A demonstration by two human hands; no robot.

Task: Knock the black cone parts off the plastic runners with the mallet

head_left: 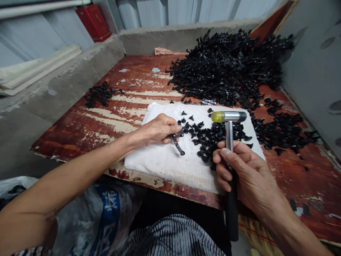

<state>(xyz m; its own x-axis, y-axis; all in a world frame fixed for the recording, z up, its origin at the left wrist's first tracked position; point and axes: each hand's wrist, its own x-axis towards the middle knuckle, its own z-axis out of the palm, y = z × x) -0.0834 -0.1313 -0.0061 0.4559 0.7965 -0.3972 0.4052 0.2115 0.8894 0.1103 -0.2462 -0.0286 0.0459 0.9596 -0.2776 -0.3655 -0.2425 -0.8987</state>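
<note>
My right hand [241, 169] grips a mallet [229, 133] by its black handle. Its head, yellow at one end and dark at the other with a metal middle, is raised over the white cloth [165, 163]. Pinched in the fingers of my left hand [160, 128] is a black linkage piece [177, 144] with jointed arms and round ends, held just over the cloth. Many small black knob-like caps [204, 137] lie on the cloth between my hands, some partly hidden behind the mallet and my right hand.
A big heap of black linkage parts [221, 67] fills the back right of the worn red tabletop [128, 106]. More black caps [282, 129] spread at the right. A small black pile [99, 94] sits at left. A red box [93, 23] stands on the concrete ledge.
</note>
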